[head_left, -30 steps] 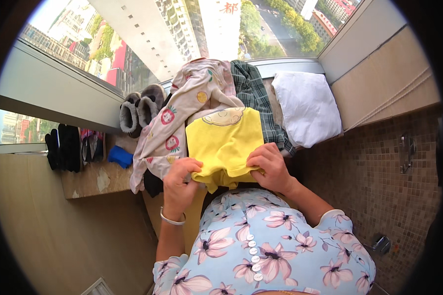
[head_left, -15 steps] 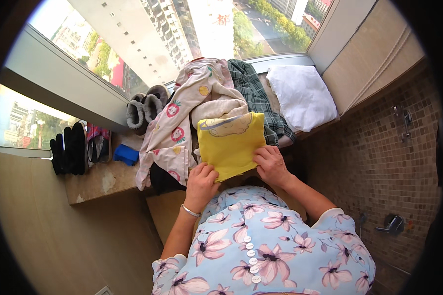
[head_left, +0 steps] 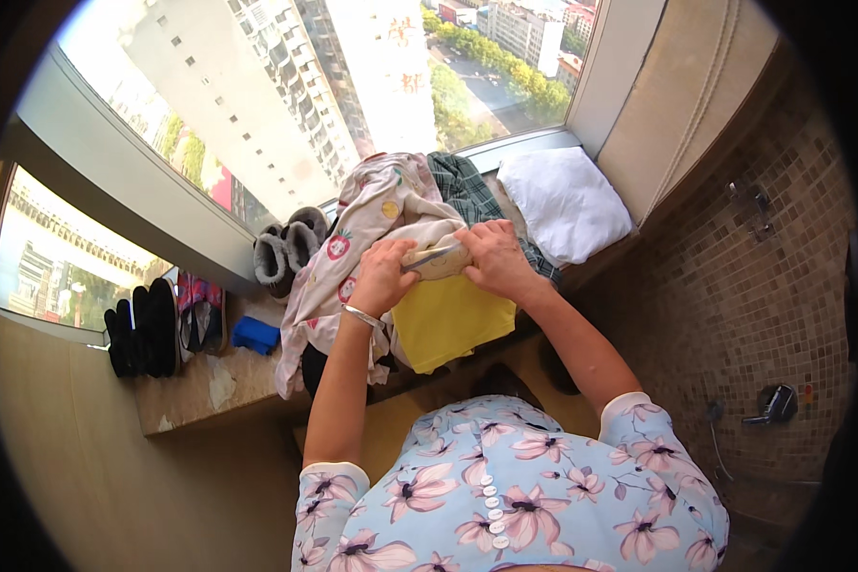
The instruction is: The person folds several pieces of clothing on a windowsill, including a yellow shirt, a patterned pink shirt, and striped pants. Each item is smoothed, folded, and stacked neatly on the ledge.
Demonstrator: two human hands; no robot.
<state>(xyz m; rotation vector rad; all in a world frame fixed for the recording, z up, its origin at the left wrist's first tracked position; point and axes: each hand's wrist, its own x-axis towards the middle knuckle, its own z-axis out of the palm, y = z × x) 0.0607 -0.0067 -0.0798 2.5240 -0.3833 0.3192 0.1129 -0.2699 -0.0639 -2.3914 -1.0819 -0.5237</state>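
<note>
A folded yellow garment (head_left: 453,324) with a pale printed figure near its far edge hangs down in front of the ledge. My left hand (head_left: 381,276) grips the far left corner, thumb turned inward. At the far right corner, my right hand (head_left: 496,259) has its fingers closed over the same edge. Just beyond both hands lies a heap of pink fruit-patterned clothing (head_left: 388,186), partly covered by my hands. Behind my right hand is a dark green plaid garment (head_left: 467,188), and to the right of it a folded white cloth (head_left: 564,205).
On the stone ledge (head_left: 186,400) to the left stand fur-lined boots (head_left: 275,265), black slippers (head_left: 153,324), patterned shoes (head_left: 200,310) and a small blue cloth bundle (head_left: 255,334). A window (head_left: 486,76) rises behind; a mosaic-tiled wall with a tap (head_left: 772,405) is at right.
Both hands have moved from the yellow garment's near corners to its far edge and now hold it there. The garment has turned downward, and the view has shifted slightly.
</note>
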